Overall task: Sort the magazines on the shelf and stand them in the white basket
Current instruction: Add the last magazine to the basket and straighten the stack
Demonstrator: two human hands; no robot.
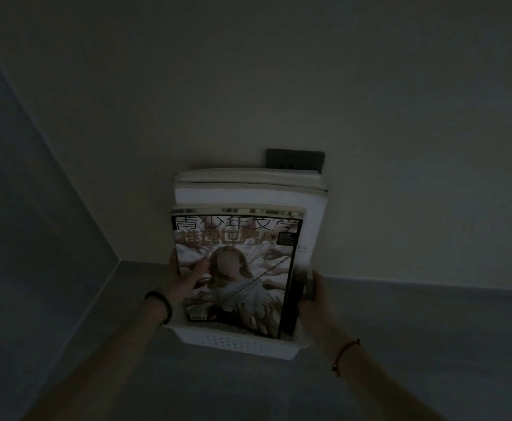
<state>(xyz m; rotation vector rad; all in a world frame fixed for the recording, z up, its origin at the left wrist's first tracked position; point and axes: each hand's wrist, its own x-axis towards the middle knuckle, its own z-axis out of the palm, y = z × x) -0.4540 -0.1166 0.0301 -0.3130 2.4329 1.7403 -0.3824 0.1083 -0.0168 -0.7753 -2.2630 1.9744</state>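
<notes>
The magazines [236,268] stand upright in the white basket [239,343], between the two hands. The left hand [185,281] grips the left edge of the front magazine [233,278], thumb flat on its cover. The right hand [315,302] is wrapped around the right edge of the stack. To do this well, I think both hands should press inward evenly, so the front magazine goes straight down and does not lean or slide out over the low basket wall.
</notes>
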